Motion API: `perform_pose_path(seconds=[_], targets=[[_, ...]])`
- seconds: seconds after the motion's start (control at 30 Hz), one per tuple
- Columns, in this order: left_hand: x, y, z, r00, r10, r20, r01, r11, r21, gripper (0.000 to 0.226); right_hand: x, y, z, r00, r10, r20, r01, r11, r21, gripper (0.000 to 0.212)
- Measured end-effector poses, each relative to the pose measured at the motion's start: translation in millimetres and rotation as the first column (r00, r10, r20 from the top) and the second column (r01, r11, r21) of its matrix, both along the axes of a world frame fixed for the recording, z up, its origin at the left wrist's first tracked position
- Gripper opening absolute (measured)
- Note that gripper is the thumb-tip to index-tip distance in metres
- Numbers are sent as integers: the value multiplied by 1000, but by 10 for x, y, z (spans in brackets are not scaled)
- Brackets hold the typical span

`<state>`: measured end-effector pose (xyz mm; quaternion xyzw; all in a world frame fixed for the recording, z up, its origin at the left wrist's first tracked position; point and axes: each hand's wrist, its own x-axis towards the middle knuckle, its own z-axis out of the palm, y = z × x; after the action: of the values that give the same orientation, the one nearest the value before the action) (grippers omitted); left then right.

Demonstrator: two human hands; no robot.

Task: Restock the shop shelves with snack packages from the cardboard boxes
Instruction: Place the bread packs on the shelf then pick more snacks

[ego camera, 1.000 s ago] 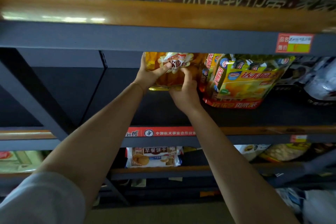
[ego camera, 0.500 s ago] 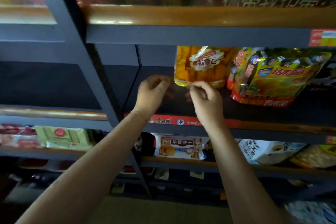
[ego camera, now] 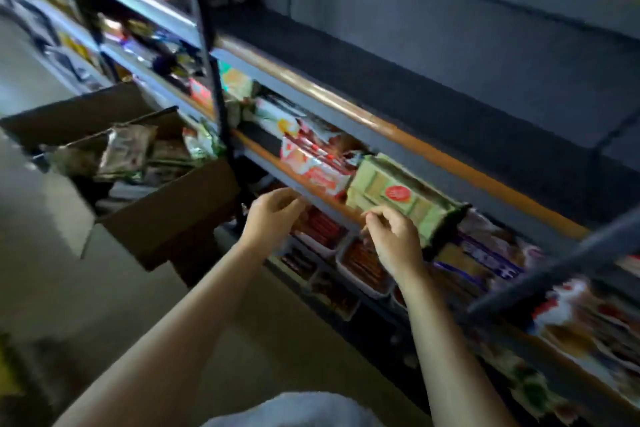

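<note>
Both hands, left hand (ego camera: 273, 215) and right hand (ego camera: 394, 243), have left the shelved bag, loosely curled and holding nothing, apart, while the open brown cardboard box (ego camera: 173, 211) of snack packages (ego camera: 126, 152) remains to shelve.

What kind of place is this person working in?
Most likely a small shop or grocery aisle. Long metal shelves carry rows of packaged snacks, such as a green biscuit pack, and an open cardboard box of more packets stands on the floor beside them.

Two bare forearms, no sleeves reaching wrists. Left hand (ego camera: 273, 215) and right hand (ego camera: 394, 243) ungloved, no rings seen. Pale garment fabric (ego camera: 294, 411) at near bottom edge, blurred.
</note>
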<state>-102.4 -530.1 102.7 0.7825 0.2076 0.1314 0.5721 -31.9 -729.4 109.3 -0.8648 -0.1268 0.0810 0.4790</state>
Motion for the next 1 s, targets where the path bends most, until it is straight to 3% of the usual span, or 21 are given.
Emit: perform_pose_path(seconds=[0.17,0.3,0.57,0.83,1.0], targets=[[-690,1549,-199,968,235,-90,-240,969,-48,22,-196,1675,-145,970,239,-41,-241,968,-68,23],[-869,2452,-291,927,364,-89,-371,923,-98,20,-205,2733,-177,942,327,-77,-330,943,-35,23],[-673,3935,-765,893,419,-166,-443,884,-147,18,173,4525,-761,896,413,-164,-418,908,4,22],[-301,5904,-799,805,534,-258,-536,841,66,20,774,6599,-876,809,550,-208,-575,814,-82,16],[-212,6870,-1196,748,602,-278,-604,792,88,5,926,7677,-1094,792,562,-241,-604,779,-170,15]])
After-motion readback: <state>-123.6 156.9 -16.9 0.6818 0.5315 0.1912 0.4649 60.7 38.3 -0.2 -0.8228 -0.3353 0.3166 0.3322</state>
